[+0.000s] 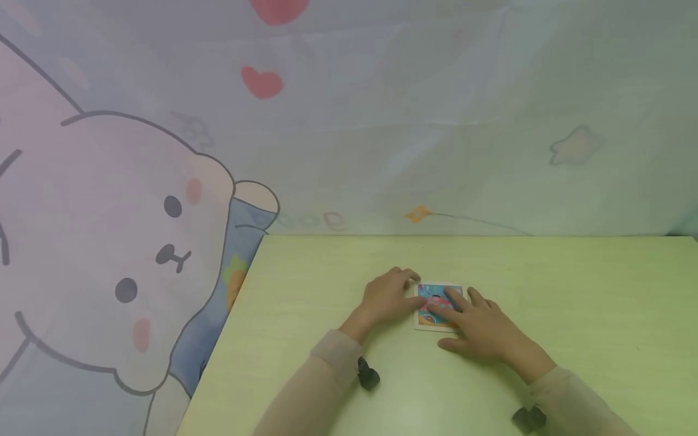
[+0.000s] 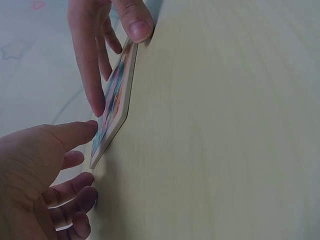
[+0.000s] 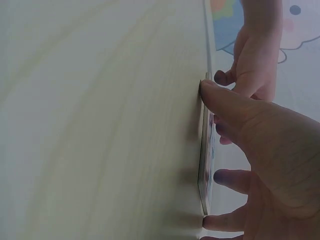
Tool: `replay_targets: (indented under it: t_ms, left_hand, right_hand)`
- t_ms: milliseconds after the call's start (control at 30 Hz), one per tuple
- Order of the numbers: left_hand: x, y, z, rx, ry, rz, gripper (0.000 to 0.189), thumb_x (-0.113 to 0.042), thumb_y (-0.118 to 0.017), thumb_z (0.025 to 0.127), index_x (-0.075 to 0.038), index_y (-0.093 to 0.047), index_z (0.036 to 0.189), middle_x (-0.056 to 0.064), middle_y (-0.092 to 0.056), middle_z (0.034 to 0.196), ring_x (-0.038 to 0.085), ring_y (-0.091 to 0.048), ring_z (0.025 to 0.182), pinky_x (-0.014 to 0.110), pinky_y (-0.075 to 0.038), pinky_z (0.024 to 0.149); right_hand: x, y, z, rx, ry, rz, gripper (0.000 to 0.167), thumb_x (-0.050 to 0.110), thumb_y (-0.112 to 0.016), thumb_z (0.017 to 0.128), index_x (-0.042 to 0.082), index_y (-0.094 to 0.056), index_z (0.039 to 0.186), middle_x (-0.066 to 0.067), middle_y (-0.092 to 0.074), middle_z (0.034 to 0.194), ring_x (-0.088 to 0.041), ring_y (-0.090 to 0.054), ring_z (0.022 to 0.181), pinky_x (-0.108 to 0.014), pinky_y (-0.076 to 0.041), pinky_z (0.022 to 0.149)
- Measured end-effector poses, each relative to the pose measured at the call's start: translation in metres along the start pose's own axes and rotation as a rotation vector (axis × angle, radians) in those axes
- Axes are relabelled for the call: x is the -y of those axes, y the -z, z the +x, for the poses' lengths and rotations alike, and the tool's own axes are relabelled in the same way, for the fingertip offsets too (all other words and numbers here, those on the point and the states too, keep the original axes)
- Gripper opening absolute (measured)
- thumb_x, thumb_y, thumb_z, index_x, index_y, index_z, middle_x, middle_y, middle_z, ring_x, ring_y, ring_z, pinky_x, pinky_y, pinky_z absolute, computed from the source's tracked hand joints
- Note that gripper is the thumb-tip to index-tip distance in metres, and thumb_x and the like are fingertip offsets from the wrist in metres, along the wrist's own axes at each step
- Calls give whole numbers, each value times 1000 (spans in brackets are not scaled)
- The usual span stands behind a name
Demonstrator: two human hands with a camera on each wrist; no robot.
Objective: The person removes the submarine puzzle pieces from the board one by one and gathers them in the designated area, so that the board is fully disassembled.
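Observation:
A small square picture board point(image 1: 435, 289) with a pale border and a colourful blue, pink and orange picture lies flat on the table. At its left side is my left hand point(image 1: 386, 297). The left thumb reaches over the picture's edge, while the other fingers bend loosely beside the board point(image 2: 117, 95). My right hand point(image 1: 485, 330) spreads over the right part, with fairly straight fingers on or just above the picture. Its thumb point(image 3: 220, 97) is by the near edge of the board in the right wrist view. The hands hide part of the picture.
The board lies on a pale yellow-green table point(image 1: 327, 266). Behind and to the left hangs a cloth backdrop point(image 1: 382, 151) printed with a cartoon animal, hearts and stars. Small dark devices point(image 1: 368, 375) sit at both wrists, by the light sleeves.

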State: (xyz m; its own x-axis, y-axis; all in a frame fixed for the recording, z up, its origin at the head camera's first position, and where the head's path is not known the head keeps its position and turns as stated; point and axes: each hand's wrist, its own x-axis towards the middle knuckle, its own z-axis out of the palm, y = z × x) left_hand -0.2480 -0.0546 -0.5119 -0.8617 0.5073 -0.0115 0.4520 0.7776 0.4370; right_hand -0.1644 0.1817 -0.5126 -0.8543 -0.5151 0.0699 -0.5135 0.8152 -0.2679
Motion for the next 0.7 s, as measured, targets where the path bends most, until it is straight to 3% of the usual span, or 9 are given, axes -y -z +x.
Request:
replay_targets:
  t_ms: [400, 700]
  left_hand:
    - [-5, -5, 6, 3, -1, 52, 54, -54, -74, 93, -22, -65, 135, -2, -61, 110, 9, -55, 77, 25, -47, 64]
    - [-6, -5, 8, 11, 26, 46, 51, -53, -76, 91, -23, -66, 131, -6, -57, 101, 9, -54, 76, 24, -47, 63]
  right_hand:
    - [-1, -2, -1, 3, 5, -27, 67, 59, -66, 96, 31, -52, 154, -22, -43, 158, -64, -35, 138, -74, -39, 99]
    - [0, -2, -1, 3, 3, -11, 65, 56, -67, 96, 29, -52, 154, -22, -43, 158, -65, -33, 138, -75, -38, 100]
